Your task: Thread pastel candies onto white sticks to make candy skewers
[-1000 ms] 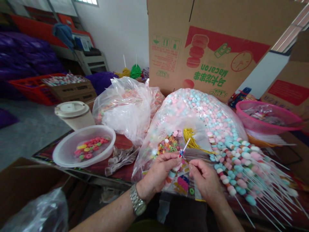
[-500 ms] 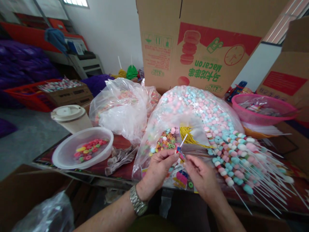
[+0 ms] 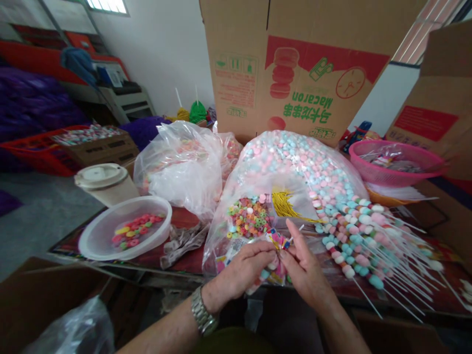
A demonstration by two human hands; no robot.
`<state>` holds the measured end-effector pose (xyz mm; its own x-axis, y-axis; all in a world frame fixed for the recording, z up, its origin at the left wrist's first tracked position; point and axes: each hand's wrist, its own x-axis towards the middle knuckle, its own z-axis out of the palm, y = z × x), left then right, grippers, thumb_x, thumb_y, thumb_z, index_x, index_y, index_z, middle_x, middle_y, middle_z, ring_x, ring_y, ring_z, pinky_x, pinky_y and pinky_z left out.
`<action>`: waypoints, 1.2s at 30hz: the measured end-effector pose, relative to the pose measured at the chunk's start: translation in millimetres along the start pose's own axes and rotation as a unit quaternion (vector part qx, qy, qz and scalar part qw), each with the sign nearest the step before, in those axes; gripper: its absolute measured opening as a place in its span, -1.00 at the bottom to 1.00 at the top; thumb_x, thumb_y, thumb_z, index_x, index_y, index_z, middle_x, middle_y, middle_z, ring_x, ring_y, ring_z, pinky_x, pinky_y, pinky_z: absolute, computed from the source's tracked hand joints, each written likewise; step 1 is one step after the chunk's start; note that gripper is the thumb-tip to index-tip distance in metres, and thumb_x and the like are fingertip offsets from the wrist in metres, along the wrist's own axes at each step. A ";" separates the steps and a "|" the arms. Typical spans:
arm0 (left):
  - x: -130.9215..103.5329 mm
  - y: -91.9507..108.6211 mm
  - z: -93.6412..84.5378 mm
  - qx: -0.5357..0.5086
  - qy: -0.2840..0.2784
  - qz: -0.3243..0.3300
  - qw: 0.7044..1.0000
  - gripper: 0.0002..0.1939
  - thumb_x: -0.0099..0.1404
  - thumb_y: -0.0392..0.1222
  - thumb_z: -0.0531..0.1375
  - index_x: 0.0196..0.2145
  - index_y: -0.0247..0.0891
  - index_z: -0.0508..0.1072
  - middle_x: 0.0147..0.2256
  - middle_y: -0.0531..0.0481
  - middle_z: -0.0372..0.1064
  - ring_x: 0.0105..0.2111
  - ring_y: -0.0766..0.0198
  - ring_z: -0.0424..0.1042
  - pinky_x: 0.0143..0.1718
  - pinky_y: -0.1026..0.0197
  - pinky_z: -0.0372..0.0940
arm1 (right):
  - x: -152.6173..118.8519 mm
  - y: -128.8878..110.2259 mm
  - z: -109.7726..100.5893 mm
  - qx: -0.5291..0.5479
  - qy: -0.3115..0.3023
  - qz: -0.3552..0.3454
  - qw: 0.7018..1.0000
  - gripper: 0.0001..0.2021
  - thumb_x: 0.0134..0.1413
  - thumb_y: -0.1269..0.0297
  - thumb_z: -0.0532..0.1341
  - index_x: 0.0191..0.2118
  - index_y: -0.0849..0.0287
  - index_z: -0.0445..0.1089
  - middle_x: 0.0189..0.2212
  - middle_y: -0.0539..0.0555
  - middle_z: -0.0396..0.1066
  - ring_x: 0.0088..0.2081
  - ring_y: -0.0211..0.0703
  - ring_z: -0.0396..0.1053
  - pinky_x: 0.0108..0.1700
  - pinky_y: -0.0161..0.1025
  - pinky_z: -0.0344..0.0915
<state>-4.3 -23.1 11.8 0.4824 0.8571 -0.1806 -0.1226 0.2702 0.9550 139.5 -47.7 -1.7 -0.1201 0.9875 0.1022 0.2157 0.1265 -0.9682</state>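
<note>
In front of me, my left hand (image 3: 248, 267) and my right hand (image 3: 304, 265) meet on a colourful printed candy wrapper (image 3: 277, 238). The left fingers are closed on its gathered part. My right thumb pinches the wrapper from the other side, while the index finger points up. A thin white stick (image 3: 301, 228) sticks out to the right from the bunched wrapper. The wrapper's lower part and its contents are mostly hidden under my hands. Just beyond lie gold twist ties (image 3: 284, 203) and loose ring candies (image 3: 249, 218).
Candy skewers (image 3: 363, 241) are piled at right, their sticks toward me. A big clear bag (image 3: 295, 152) of pastel candies stands behind. At left are a plastic bowl (image 3: 86, 236) and a lidded cup (image 3: 110, 189); a pink basket (image 3: 396, 172) is at far right.
The wrapper and hands have come lower and closer to me. The white stick, upright before, now leans right. My right index finger has lifted. The view has shifted slightly.
</note>
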 end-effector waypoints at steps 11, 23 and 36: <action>0.1 0.4 -11.2 -0.175 -0.146 -0.149 0.962 -0.73 -0.16 -0.15 0.41 -0.57 -0.40 0.47 -0.64 0.01 0.36 -0.66 0.41 0.31 -0.61 0.38 0.24 | -17.0 -9.7 -10.3 -0.121 -0.061 -0.173 0.975 -0.83 0.16 0.32 0.14 -0.20 0.12 0.47 -0.56 -0.04 0.39 -0.52 -0.27 0.34 -0.43 -0.35 0.26; -15.9 8.6 -17.4 -0.006 0.131 0.051 0.990 -0.31 -0.11 -0.06 0.43 -0.03 -0.16 0.28 -0.35 0.02 0.43 -0.42 0.31 0.40 -0.40 0.31 0.26 | -10.5 -8.0 2.3 -0.369 0.115 -0.304 0.870 -0.71 0.22 0.41 -0.07 -0.45 0.18 0.31 -0.59 0.08 0.36 -0.53 -0.18 0.30 -0.47 -0.28 0.16; -59.2 40.6 -25.8 0.130 0.007 -0.055 0.990 -0.51 0.16 0.24 0.12 -0.55 -0.24 0.52 -0.49 -0.06 0.47 -0.40 0.17 0.42 -0.25 0.21 0.27 | -21.0 -30.0 48.4 0.045 0.055 -0.002 0.997 -0.76 0.12 0.27 0.02 -0.54 0.16 0.22 -0.63 -0.07 0.21 -0.55 -0.30 0.15 -0.49 -0.36 0.11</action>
<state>-60.2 -51.5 55.2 0.4677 0.8354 -0.2889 0.1587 0.2422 0.9572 88.6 -76.9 14.1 -0.0132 0.9921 0.1249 0.1263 0.1256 -0.9840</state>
